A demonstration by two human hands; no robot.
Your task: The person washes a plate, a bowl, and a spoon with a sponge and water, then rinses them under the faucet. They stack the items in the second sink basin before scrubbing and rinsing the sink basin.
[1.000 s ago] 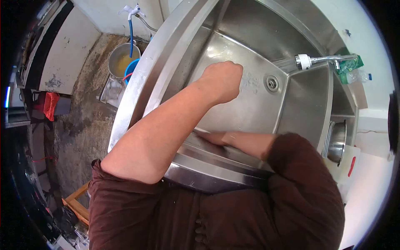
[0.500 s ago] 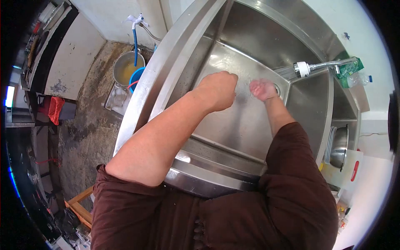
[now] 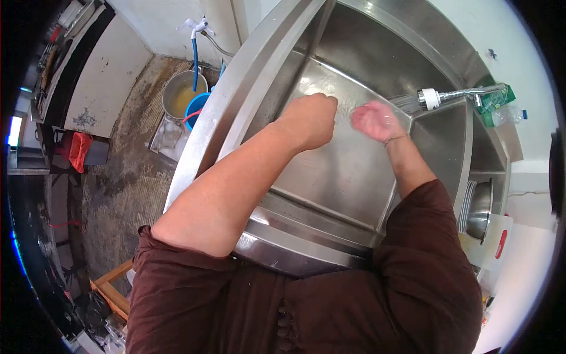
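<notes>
My left hand point(image 3: 312, 121) is closed over the sink, its back turned toward me. Whether anything is inside its curled fingers is hidden. To its right, my right hand point(image 3: 377, 120) is palm up and wet, fingers extended and slightly blurred, holding nothing. Water sprays from the faucet head point(image 3: 428, 98) toward this right hand. Both hands are above the bottom of the stainless steel sink point(image 3: 318, 183), apart from each other.
A green pack point(image 3: 492, 97) and a clear plastic bottle point(image 3: 508, 115) are by the faucet. Plates and a metal bowl point(image 3: 483, 209) stand right of the sink. On the floor at left are a pot point(image 3: 172, 94) and a blue bucket point(image 3: 197, 105) near a wall tap point(image 3: 197, 26).
My right hand has risen slightly and come closer to the camera, palm still up; its wrist now shows more. My left hand stays closed in nearly the same place.
</notes>
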